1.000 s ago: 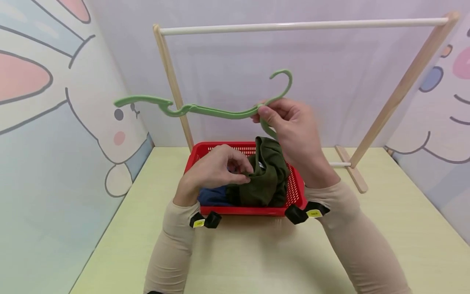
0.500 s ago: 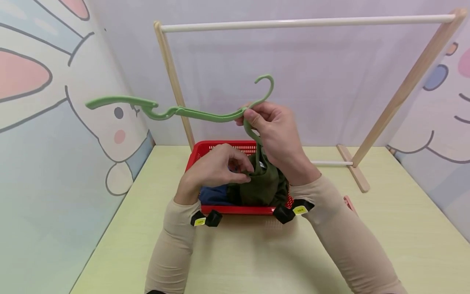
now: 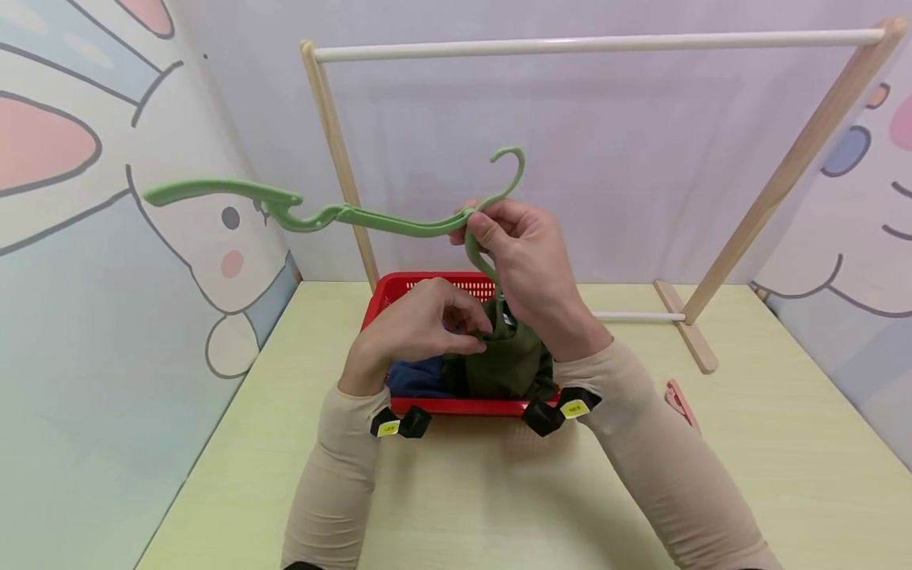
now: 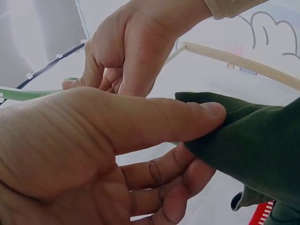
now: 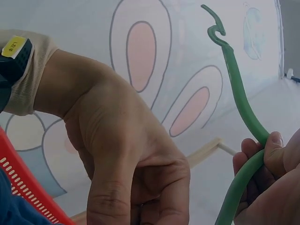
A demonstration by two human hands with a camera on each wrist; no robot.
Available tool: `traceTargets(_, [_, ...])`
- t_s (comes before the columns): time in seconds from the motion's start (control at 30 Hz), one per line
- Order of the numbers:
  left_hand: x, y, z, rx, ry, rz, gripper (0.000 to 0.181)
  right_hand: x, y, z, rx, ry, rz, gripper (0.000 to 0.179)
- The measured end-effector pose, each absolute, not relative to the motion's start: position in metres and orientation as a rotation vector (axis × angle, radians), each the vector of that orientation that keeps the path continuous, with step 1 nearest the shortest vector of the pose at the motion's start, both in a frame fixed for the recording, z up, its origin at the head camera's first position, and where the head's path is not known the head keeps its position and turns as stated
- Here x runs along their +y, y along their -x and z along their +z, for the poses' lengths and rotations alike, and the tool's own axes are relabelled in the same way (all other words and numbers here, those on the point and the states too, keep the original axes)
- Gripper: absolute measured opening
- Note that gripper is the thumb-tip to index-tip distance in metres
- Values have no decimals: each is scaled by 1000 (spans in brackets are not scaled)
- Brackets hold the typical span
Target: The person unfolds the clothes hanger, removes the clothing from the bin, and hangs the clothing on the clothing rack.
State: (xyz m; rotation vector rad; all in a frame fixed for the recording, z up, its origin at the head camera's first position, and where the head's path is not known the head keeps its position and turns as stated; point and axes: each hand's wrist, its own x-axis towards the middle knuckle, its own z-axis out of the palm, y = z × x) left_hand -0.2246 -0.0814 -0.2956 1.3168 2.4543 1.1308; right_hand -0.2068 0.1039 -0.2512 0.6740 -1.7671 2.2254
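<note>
My right hand pinches a green clothes hanger near the base of its hook. One hanger arm reaches far out to the left; the other slopes down into the neck of a dark green garment. Between thumb and fingers, my left hand pinches the edge of that garment, as the left wrist view shows with the cloth at the thumb tip. The garment lies partly in a red basket. In the right wrist view the hanger runs up from the right hand's fingers.
Blue cloth lies in the basket left of the green garment. Behind stands a rack with a white rail and wooden legs. A pink plastic piece lies on the table, right of the basket, partly behind the right forearm.
My right hand has moved left and slightly down with the hanger, whose lower arm has entered the garment's neck. My left hand has stayed in place.
</note>
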Motion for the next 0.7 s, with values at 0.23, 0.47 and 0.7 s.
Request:
traceTargets(0.23, [-82, 227, -297, 2451, -1301, 1131, 8, 102, 206, -249, -1697, -692, 2288, 19])
traceTargets(0.47, [-84, 228, -296, 2484, -1304, 1143, 9, 100, 207, -253, -1705, -703, 2335, 19])
traceTargets(0.7, [-90, 224, -291, 2473, -1348, 1218, 8, 105, 215, -264, -1836, -704, 2262, 19])
